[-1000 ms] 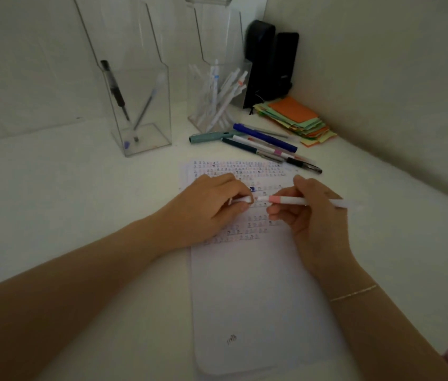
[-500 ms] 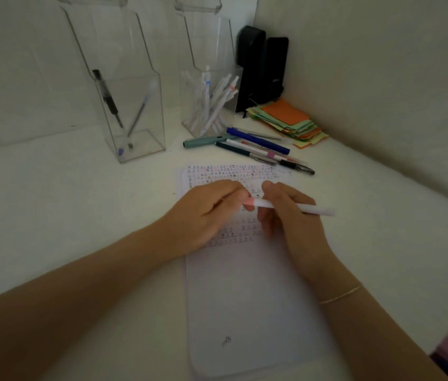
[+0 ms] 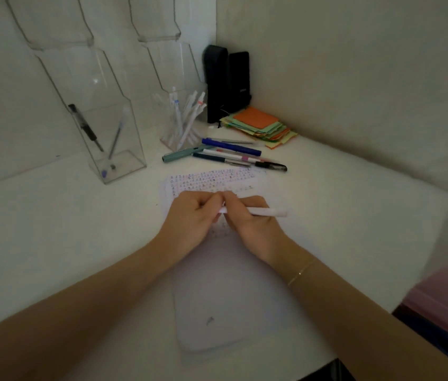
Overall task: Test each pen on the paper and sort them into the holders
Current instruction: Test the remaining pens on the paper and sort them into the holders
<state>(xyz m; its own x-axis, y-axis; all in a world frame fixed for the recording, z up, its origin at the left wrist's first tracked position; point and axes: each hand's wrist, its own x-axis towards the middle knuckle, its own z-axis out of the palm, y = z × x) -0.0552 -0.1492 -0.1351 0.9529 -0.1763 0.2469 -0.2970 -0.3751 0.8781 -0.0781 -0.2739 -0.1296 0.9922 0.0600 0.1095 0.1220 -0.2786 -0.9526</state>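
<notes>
Right hand [image 3: 254, 226]: grip curled round a white pen [image 3: 261, 213] above the paper [image 3: 231, 292]
Left hand [image 3: 192, 218]: grip pinched the pen's left end; fingers curled
Holders: two clear ones beyond both grips; left holder [image 3: 112, 144], right holder [image 3: 181, 119]
Loose pens [image 3: 225, 155]: on the tabletop [image 3: 52, 229] just past the paper

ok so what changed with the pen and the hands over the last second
The hands closed together: a second ago the left hand held the cap end apart from the pen's pink band; now it butts against the right hand and the band is hidden, so the cap looks pushed onto the white pen. Both hands keep their grip over the paper. The loose pens and both holders' contents look unchanged.
</notes>
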